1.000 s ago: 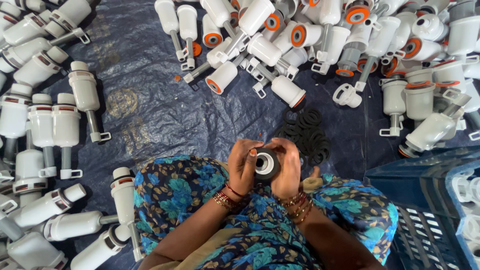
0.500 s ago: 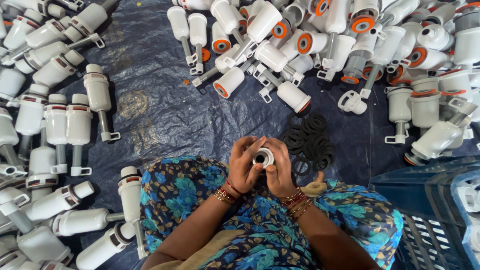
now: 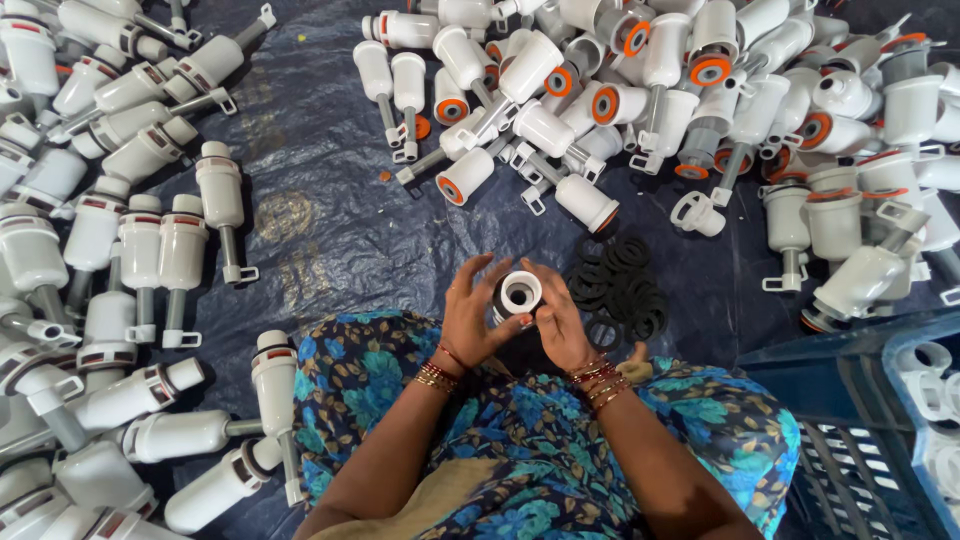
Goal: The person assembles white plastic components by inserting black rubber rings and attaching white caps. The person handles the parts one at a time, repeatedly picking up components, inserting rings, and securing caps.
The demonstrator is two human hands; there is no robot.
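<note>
Right now you hold one white part [image 3: 519, 293] in both hands, above your lap and just left of the ring pile [image 3: 618, 290]. Your left hand [image 3: 478, 318] has a narrow grip around its left side, fingers spread loosely over the top; your right hand [image 3: 558, 322] cups the other side, thumb near the open white mouth.

A dark band seems to sit around the part below its mouth, though I cannot tell whether it is seated all the way. If your thumbs press unevenly, it could sit crooked or roll off. With your fingers this loose, the part could also slip into your lap or onto the tarp [image 3: 320, 210].

The pile lies close to your right wrist, so a careless sweep could scatter it.

Counts: one part in hand; two hands; one pile of black rings, roughly two dozen, overlapping too much for an exact number. White assemblies lie left of the pile [image 3: 140, 250] and beyond it [image 3: 700, 90], dozens each. One blue crate [image 3: 860, 440] stands right of the pile.
</note>
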